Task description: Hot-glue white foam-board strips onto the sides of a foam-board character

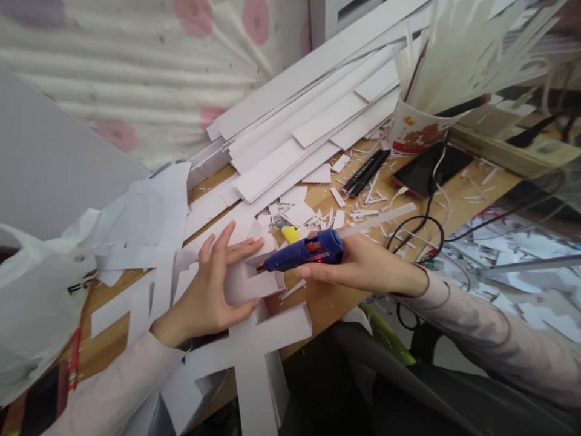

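A blue glue gun (304, 251) with a translucent glue stick (379, 219) out of its back is gripped in my right hand (363, 263). Its nozzle points left, at the inner corner of a white foam-board piece (258, 287). My left hand (213, 284) rests against that piece with fingers spread and thumb along its near side; whether it grips the board I cannot tell. Under and in front of it lies a larger white cross-shaped board structure (254, 345). A yellow object (290, 235) lies just behind the glue gun, partly covered.
Long white board strips (313, 115) are stacked at the back. Two black markers (365, 172), a phone (431, 169) with cables, and a paper cup (420, 124) of glue sticks stand or lie to the right. White scraps (299, 212) litter the middle. A plastic bag (45, 303) sits left.
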Tool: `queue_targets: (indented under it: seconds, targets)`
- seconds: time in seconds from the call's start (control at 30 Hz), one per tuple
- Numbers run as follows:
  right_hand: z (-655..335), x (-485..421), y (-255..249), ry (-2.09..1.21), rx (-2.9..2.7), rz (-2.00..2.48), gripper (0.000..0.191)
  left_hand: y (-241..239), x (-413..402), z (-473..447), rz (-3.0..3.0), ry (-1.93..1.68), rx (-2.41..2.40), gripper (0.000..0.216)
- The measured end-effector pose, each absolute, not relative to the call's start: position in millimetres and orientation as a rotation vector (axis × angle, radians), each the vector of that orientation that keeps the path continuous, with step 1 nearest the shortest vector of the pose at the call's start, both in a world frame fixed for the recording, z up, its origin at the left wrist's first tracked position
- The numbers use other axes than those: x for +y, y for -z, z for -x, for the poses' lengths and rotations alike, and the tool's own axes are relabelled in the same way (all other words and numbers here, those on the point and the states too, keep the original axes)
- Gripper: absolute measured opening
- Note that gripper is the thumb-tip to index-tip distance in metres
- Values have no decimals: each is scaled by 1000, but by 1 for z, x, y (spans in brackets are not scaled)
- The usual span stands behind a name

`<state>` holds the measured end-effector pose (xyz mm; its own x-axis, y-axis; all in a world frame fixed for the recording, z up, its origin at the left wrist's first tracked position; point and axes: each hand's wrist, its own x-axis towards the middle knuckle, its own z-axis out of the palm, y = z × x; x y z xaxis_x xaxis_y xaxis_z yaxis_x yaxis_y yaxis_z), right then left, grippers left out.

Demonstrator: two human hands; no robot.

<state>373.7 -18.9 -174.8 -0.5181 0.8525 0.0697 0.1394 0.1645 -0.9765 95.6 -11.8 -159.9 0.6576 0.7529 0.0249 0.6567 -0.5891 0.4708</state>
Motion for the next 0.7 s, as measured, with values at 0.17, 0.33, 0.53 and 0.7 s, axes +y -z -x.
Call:
queue_targets:
  seconds: [0.17,0.33,0.53,0.7]
  targets:
    - [-363,-10,178,-1270,-1902,852,28,162,-15,-101,-2298,-368,1144,120]
    - [-361,-6,183,-1365,-1833,950,33,153,-21,-99,-2323,-314,1214,114]
    - [-360,-6,183,-1496,-1726,1135,47,131,-69,-73,-2621,-370,1596,48]
    - [-355,-4,184,-1468,-1762,1037,44,135,-107,-80,-3043,-132,1110,34]
